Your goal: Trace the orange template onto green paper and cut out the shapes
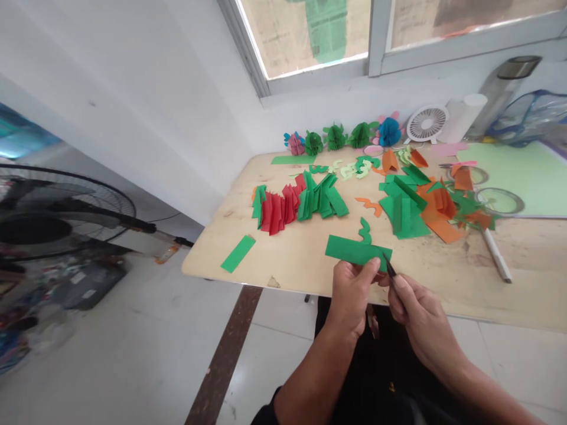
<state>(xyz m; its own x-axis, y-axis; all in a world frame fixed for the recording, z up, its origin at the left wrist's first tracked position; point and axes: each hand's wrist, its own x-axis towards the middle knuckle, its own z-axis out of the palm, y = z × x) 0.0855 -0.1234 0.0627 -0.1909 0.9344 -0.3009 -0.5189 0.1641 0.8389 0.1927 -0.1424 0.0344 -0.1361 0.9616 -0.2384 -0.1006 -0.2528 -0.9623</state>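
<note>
One short, flat green paper strip (pixel 238 254) lies toward the left end of the pale wooden desk (pixel 287 254), and beyond it sits a fanned row of folded red paper pieces (pixel 273 212) with folded green paper pieces (pixel 322 198) at both ends. Next comes the left hand (pixel 352 292), thumb on top, pinching a longer green rectangular paper strip (pixel 352 249) near its right end, by the desk's front edge; its fingers are mostly hidden. A wavy green paper cutout (pixel 364 230) shows just past the far edge, perhaps touching. The right hand (pixel 416 304) is closed round a slim, black, pointed tool (pixel 390 267), its tip at the strip's right end. That point is near the left thumb, so a slip could nick it; a loose pinch could let the paper swing and the line stray. The grip covers the tool's rear, so pen or scissors cannot be told. Farther right, green and orange paper sheets (pixel 403 221) overlap, hiding one another, and a white pen-like stick (pixel 496 255) might roll if nudged. A blue-edged clear bag (pixel 527 121) is cut off by the frame.
</note>
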